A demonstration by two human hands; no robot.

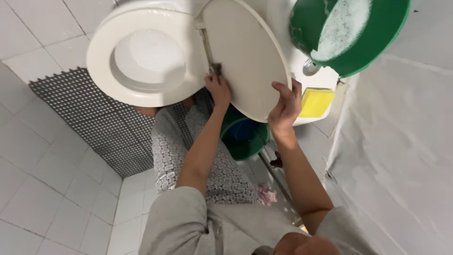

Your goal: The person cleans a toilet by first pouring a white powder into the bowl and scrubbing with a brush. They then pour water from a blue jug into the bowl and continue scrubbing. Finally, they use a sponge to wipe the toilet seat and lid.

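Observation:
A white toilet seat ring [101, 56] and its oval lid [245, 52] are swung apart, with the hinge strip between them. My left hand [218, 90] presses a small dark scrubber [216, 69] against the hinge area at the lid's inner edge. My right hand [284, 107] grips the lower right rim of the lid, thumb on top and fingers curled under it. Both forearms reach up from grey sleeves at the bottom of the view.
A green basin [377, 42] of soapy water rests on the white cistern top at upper right, beside a yellow sponge [317, 102]. A green bucket [243, 138] stands below the lid. A grey perforated mat [89, 118] covers white floor tiles on the left; a grey wall fills the right.

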